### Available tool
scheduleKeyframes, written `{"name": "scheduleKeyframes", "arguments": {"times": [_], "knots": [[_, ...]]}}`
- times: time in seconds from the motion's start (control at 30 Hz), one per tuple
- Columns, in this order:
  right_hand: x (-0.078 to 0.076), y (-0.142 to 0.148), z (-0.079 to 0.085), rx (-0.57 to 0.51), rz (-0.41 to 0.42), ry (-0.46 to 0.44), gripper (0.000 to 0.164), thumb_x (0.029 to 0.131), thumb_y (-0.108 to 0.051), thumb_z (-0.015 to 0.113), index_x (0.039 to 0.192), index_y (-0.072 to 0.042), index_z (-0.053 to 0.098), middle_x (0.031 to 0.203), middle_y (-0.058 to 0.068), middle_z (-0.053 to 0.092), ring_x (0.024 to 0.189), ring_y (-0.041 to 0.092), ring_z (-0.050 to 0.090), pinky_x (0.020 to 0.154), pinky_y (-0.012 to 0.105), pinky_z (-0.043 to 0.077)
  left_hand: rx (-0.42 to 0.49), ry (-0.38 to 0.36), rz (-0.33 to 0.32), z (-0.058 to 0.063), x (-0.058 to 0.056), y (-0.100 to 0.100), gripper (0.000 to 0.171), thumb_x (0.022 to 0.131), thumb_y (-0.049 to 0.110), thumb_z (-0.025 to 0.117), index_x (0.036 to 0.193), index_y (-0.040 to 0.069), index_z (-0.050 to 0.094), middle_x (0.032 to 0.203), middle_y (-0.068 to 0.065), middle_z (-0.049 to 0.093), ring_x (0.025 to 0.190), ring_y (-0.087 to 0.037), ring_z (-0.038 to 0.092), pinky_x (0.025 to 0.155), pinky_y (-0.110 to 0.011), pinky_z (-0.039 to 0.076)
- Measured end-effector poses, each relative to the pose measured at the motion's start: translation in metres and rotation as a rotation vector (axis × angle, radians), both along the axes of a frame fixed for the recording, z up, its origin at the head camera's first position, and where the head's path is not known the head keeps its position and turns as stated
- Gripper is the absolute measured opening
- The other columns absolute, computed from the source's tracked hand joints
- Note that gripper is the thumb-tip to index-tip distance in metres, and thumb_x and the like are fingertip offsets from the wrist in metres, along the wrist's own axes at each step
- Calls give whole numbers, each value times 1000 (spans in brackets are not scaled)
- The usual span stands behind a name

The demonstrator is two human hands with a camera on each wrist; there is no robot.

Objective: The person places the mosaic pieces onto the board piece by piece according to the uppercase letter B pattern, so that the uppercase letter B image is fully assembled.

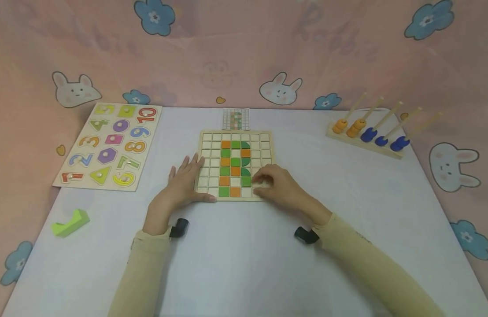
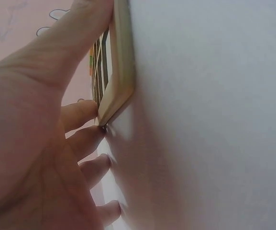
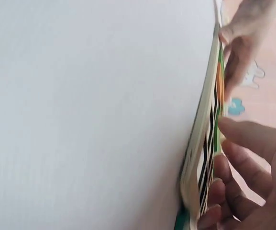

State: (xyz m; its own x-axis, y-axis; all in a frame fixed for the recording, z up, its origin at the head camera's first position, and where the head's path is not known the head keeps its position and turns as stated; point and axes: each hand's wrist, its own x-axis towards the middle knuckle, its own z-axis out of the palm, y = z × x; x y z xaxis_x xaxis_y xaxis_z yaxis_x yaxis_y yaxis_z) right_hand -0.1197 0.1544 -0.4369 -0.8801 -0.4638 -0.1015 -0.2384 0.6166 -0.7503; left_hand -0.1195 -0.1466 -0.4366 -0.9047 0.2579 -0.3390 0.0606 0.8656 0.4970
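A square wooden grid board (image 1: 237,200) lies on the table, with orange tiles (image 1: 226,144), green tiles (image 1: 224,192) and darker green rounded tiles (image 1: 245,161) in its middle columns. Beside its left edge, my left hand (image 1: 182,182) spreads its fingers, the thumb on the lower-left corner. The left wrist view has that thumb against the frame (image 2: 123,57). Over the board's lower right, my right hand (image 1: 281,187) bends its fingers, their tips close to a green tile (image 1: 246,181). A gap shows between its thumb (image 3: 231,125) and fingers, with nothing visible there.
A small pattern card (image 1: 236,119) lies just behind the board. Left are a wooden number puzzle (image 1: 138,182) and a light green block (image 1: 71,223). A peg stand with orange and blue beads (image 1: 364,143) stands back right. A patterned pink cloth (image 1: 236,53) hangs behind.
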Motion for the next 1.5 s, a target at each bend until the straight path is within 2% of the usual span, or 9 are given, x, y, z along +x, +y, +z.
{"name": "scheduleKeyframes", "arguments": {"times": [0.23, 0.37, 0.57, 0.9, 1.0, 1.13, 1.23, 1.37, 1.5], "knots": [[-4, 37, 0, 57, 27, -45, 32, 88, -9, 85, 118, -12, 74, 123, 7, 65, 115, 25, 52, 101, 43, 46, 3, -1, 0, 1, 1, 0, 131, 75, 45, 96, 171, 9, 13, 181, -10, 0, 168, -35, -6, 133, -64, -7], [-5, 51, 1, 45, 30, -43, 31, 89, -4, 83, 117, -12, 72, 123, 7, 66, 116, 27, 55, 102, 46, 47, -1, 1, -4, 1, 0, 1, 131, 76, 45, 95, 171, 8, 13, 180, -11, 0, 168, -36, -6, 133, -65, -7], [-6, 62, 2, 17, 31, -50, 32, 89, 3, 79, 119, -6, 70, 128, 12, 67, 124, 32, 57, 114, 55, 46, -4, -2, -7, 2, 1, 1, 131, 76, 45, 95, 171, 9, 13, 181, -10, -1, 168, -35, -6, 133, -65, -7], [-7, 63, -2, 18, -1, -60, 34, 87, 6, 80, 118, -5, 70, 124, 13, 68, 116, 29, 59, 107, 48, 49, -4, -1, -4, 3, 1, 1, 132, 75, 44, 96, 171, 8, 14, 181, -10, 0, 168, -35, -6, 133, -65, -6], [-7, 64, -2, 19, -12, -53, 33, 86, 6, 81, 116, -5, 71, 113, 11, 68, 105, 26, 59, 95, 38, 52, -1, 0, -4, 2, 1, 1, 132, 75, 44, 96, 171, 8, 14, 181, -10, 0, 168, -35, -6, 133, -65, -6], [-7, 65, -3, -3, -16, -27, 27, 87, 5, 80, 111, -5, 74, 98, 9, 67, 92, 23, 56, 78, 26, 47, -4, 1, -4, 2, 1, 1, 132, 75, 46, 96, 171, 9, 14, 181, -9, 0, 168, -35, -5, 133, -64, -7], [-6, 64, -4, -24, -17, -1, 23, 90, 5, 78, 110, -5, 78, 101, 9, 72, 96, 22, 61, 83, 26, 51, -5, -1, -5, 2, 1, 1, 132, 75, 47, 96, 171, 9, 13, 181, -9, 0, 168, -35, -5, 133, -64, -7], [-2, 57, -2, -63, -45, 27, 19, 93, 1, 77, 109, -7, 81, 109, 9, 76, 105, 23, 66, 95, 36, 54, 2, 2, -4, 1, 1, 0, 131, 75, 46, 95, 171, 9, 14, 181, -10, 0, 168, -35, -5, 133, -65, -7], [1, 44, 1, -99, -80, 33, 14, 92, -3, 79, 105, -7, 80, 103, 7, 78, 98, 23, 63, 89, 35, 50, 13, 8, -2, 1, 1, 0, 130, 76, 45, 95, 171, 7, 14, 180, -12, 1, 167, -36, -5, 133, -65, -7]]}}
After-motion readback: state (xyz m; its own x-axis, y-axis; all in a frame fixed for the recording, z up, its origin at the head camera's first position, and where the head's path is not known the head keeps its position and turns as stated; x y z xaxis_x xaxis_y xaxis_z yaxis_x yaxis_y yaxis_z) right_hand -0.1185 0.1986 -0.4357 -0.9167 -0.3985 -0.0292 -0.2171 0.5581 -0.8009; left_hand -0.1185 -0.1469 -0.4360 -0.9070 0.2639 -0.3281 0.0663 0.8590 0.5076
